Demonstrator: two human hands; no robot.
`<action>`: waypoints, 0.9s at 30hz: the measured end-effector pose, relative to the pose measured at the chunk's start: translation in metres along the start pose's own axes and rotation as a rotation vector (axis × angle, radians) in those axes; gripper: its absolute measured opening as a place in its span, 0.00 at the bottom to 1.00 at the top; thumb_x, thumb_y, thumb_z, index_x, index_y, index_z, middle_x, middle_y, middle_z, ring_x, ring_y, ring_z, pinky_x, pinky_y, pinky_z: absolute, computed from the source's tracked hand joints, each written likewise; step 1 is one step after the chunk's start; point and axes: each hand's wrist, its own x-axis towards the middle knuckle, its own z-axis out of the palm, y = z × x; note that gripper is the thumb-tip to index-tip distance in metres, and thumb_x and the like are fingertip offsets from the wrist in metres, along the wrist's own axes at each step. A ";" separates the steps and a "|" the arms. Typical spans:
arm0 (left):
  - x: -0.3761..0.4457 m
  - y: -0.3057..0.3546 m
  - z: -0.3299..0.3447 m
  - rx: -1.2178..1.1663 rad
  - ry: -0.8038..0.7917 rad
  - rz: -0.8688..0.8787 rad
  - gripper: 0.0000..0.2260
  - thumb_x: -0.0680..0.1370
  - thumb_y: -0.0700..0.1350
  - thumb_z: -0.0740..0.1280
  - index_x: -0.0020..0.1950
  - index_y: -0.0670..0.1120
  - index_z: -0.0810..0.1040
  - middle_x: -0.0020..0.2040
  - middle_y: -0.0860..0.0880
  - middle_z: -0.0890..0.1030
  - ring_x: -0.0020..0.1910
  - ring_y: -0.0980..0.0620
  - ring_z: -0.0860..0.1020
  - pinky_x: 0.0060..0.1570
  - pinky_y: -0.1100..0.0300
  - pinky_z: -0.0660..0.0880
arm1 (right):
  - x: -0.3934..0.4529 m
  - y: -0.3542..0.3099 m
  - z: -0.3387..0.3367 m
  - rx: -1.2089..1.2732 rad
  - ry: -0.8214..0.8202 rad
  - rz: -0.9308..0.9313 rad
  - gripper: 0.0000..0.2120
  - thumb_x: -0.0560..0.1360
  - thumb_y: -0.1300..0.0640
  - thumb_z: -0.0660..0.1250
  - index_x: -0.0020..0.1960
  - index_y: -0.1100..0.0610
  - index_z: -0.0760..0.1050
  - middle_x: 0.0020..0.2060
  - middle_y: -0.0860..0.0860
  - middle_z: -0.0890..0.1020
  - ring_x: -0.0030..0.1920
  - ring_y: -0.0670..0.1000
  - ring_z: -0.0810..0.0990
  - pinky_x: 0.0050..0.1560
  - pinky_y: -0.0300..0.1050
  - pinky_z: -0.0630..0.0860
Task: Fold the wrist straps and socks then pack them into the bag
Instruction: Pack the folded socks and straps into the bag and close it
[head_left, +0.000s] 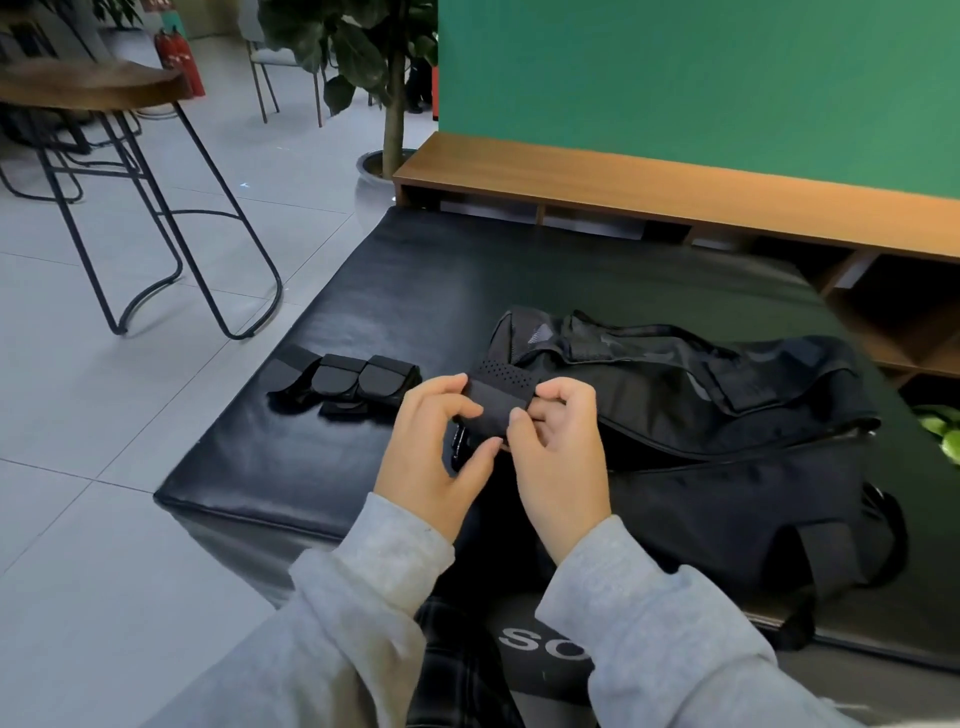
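A black wrist strap with a perforated upper part is held up above the black mat. My left hand pinches its left end and my right hand pinches its right end. A second black wrist strap, folded, lies on the mat to the left, next to dark socks. The black duffel bag lies on the mat to the right, its zipper running along the middle; whether it is open is unclear.
A low wooden shelf runs along the green wall behind the mat. A metal-legged stool and a potted plant stand on the tiled floor at the left. Something green lies at the right edge.
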 end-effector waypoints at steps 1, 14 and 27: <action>0.001 0.001 0.003 0.017 -0.027 0.001 0.10 0.71 0.50 0.68 0.50 0.53 0.73 0.61 0.61 0.67 0.63 0.70 0.65 0.61 0.74 0.62 | 0.002 0.001 -0.005 0.002 0.033 0.006 0.14 0.76 0.63 0.64 0.48 0.45 0.65 0.45 0.52 0.78 0.44 0.50 0.80 0.51 0.56 0.78; 0.056 0.005 0.037 0.619 -0.425 -0.170 0.15 0.78 0.47 0.63 0.64 0.46 0.71 0.77 0.52 0.51 0.76 0.52 0.46 0.71 0.53 0.55 | 0.010 0.011 -0.069 -0.328 0.123 -0.075 0.18 0.74 0.66 0.59 0.36 0.43 0.72 0.36 0.42 0.75 0.39 0.47 0.75 0.47 0.55 0.77; 0.091 0.041 0.046 0.357 -0.391 -0.186 0.35 0.72 0.26 0.58 0.74 0.53 0.58 0.77 0.54 0.51 0.75 0.55 0.50 0.60 0.68 0.56 | 0.031 0.011 -0.066 -0.501 -0.064 0.048 0.14 0.79 0.61 0.59 0.62 0.54 0.75 0.58 0.49 0.75 0.60 0.48 0.73 0.60 0.36 0.66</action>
